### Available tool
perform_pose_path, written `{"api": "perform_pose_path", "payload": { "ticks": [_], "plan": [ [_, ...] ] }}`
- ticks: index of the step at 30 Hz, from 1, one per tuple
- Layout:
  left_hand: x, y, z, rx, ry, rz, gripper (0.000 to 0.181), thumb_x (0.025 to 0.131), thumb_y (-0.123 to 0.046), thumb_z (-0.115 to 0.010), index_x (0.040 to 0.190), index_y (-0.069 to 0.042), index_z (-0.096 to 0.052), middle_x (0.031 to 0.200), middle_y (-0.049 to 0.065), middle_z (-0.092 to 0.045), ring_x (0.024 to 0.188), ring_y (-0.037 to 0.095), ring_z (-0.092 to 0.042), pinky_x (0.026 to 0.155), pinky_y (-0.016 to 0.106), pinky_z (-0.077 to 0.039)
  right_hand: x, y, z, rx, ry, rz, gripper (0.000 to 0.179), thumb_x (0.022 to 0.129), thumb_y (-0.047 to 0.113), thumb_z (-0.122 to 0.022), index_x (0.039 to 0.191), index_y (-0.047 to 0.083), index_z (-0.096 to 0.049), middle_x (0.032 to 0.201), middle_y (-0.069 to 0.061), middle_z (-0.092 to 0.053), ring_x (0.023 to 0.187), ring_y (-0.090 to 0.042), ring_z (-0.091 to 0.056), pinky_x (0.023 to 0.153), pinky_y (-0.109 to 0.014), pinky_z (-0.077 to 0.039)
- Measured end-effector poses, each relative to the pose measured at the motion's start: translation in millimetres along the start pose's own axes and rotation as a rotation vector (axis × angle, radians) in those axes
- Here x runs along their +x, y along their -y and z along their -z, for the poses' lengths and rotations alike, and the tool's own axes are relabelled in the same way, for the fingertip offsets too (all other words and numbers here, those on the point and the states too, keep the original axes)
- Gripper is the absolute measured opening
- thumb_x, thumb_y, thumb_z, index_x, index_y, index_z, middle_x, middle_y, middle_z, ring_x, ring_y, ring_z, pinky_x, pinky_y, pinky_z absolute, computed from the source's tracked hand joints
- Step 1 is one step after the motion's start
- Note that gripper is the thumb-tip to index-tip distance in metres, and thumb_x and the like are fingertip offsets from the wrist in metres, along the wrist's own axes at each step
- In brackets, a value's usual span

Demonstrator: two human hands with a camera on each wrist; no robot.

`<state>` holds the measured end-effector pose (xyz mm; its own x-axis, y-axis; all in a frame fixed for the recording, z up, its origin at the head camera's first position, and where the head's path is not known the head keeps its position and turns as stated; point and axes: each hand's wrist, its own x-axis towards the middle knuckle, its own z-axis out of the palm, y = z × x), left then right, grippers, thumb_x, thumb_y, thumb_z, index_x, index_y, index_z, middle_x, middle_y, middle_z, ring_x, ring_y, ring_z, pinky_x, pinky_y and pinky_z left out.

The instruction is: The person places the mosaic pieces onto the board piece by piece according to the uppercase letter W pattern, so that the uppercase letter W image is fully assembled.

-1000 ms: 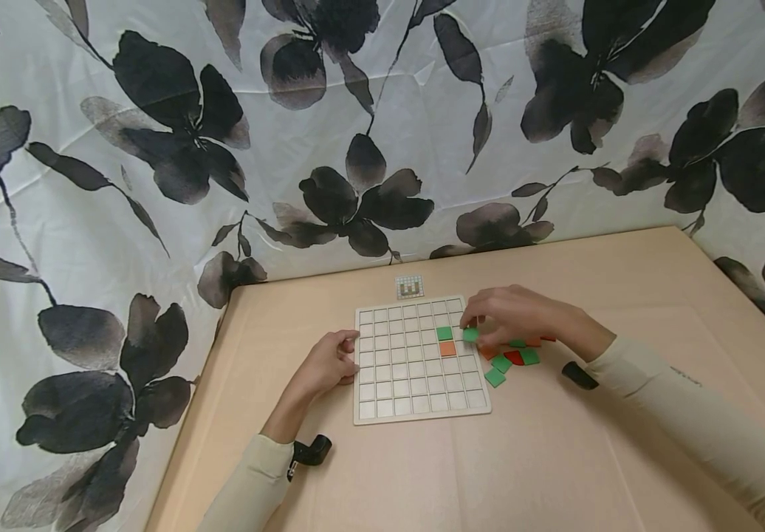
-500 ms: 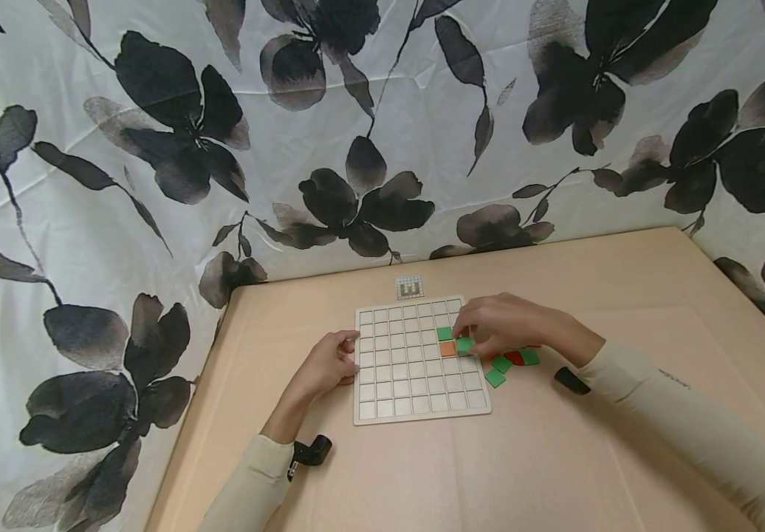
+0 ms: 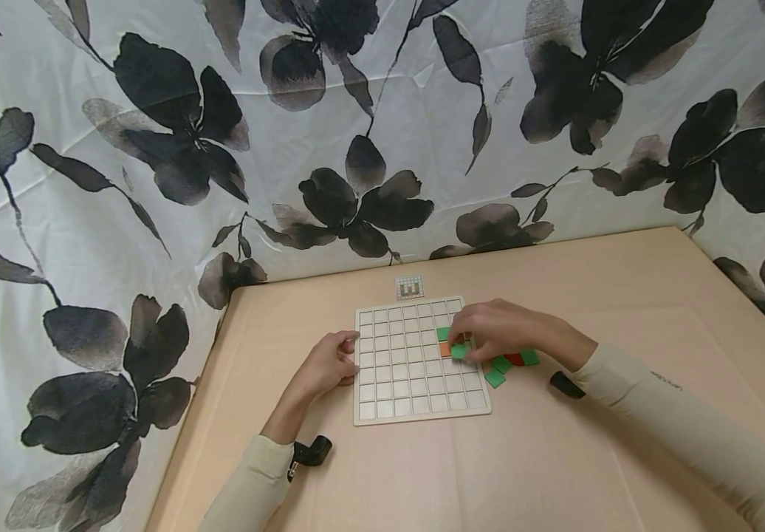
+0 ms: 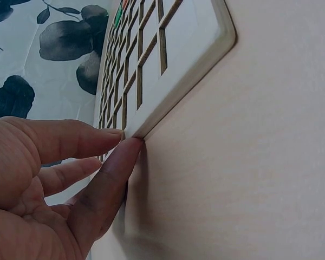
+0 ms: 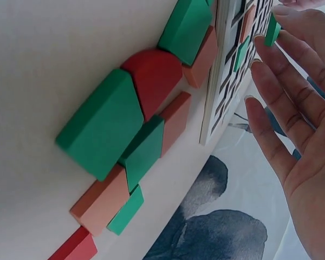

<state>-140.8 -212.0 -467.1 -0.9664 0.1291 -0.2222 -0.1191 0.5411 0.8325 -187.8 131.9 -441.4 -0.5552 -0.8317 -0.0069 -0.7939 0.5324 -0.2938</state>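
The green tile [image 3: 458, 352] moves left over the board [image 3: 389, 388]

On the left, the left hand [image 3: 328, 362] stays where it was a second ago. Its thumb and pointing finger pinch the board's left edge. The board lies flat on the worktop [image 3: 555, 458], with a small card [image 3: 410, 287] just behind it. On the board sit another green tile [image 3: 443, 334] and an orange tile [image 3: 445, 349]. A second ago the held tile was at the board's right edge; now it is farther left and hides part of the orange one. I cannot tell if it touches the board. The right hand [image 3: 502, 326] pinches it with thumb and pointing finger, wrist reaching in from the right. Loose tiles [image 3: 529, 357], green, orange and red, lie beside the board's right edge.
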Motion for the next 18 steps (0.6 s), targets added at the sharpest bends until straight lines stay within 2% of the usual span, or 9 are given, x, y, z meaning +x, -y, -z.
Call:
{"api": "perform_pose_path", "payload": {
  "ticks": [10,18],
  "plan": [
    [-1.5,3.1,1.1,0.008,0.008,-0.008,0.069,0.083,0.017,-0.069,0.147,0.000,-0.049,0.110,0.014,-0.048,0.083,0.020,-0.056,0.060,0.032,-0.059,2.5,9.3,-7.6,0.007,0.004,0.028,0.024,0.086,0.028,-0.078,0.110,0.029,-0.076,0.099,0.018,-0.065,0.091,-0.007,-0.059,0.073,-0.025,-0.050],
    [-5.2,3.5,3.1,0.016,0.017,-0.025,0.069,0.083,0.017,-0.069,0.147,0.000,-0.049,0.111,0.014,-0.048,0.085,0.020,-0.056,0.061,0.032,-0.059,3.3,16.3,-13.1,0.000,0.001,0.054,0.022,0.087,0.027,-0.076,0.108,0.029,-0.074,0.096,0.017,-0.063,0.090,-0.006,-0.058,0.072,-0.027,-0.049]
  ]
}}
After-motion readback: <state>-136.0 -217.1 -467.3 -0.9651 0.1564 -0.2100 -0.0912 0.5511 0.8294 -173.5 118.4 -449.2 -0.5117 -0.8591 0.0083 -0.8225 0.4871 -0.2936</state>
